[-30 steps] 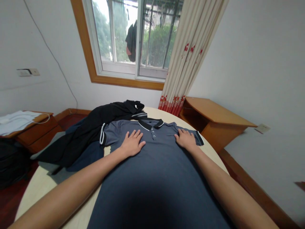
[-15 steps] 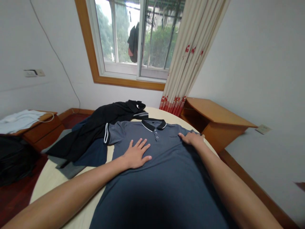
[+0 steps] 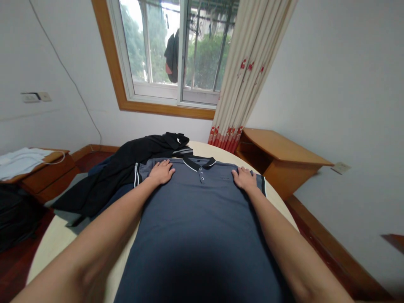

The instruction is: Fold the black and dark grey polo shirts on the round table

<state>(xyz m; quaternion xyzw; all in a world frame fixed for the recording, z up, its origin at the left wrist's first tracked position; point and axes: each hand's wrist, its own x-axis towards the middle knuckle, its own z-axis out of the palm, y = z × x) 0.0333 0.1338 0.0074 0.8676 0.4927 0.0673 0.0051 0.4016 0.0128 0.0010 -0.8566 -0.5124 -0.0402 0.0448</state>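
While its lower end runs out of our view at 6 o'clock, the dark blue-grey, short-sleeved cloth polo shirt (image 3: pixel 202 210) lies spread over a round, pale wood-toned tabletop (image 3: pixel 50 248), its long axis pointing from 6 to 12, straight away from us between our forearms. Reading the clock from the shirt's middle, we have our bare left hand (image 3: pixel 161 171) between 10 and 11 and our bare right hand (image 3: pixel 245 179) between 1 and 2, each palm down near a shoulder, fingers loosely spread; we see no fold pinched in either, though their undersides are hidden. What matters most, we judge, is how the hands straddle that axis, almost level, with the whole chest between them. Just outside them sit the white-striped black left cuff (image 3: pixel 136 174) at 10 and the black-and-white right cuff (image 3: pixel 263 186) at 2. Slightly beyond, at 12, lies the black, white-edged collar (image 3: pixel 211 163), a little nearer to our left hand than to our right. Past the left sleeve, at 10, lies a limp heap of black and dark blue garments (image 3: pixel 110 174); beyond the tabletop, at 2, stands an orange-brown wooden desk (image 3: pixel 284 145).
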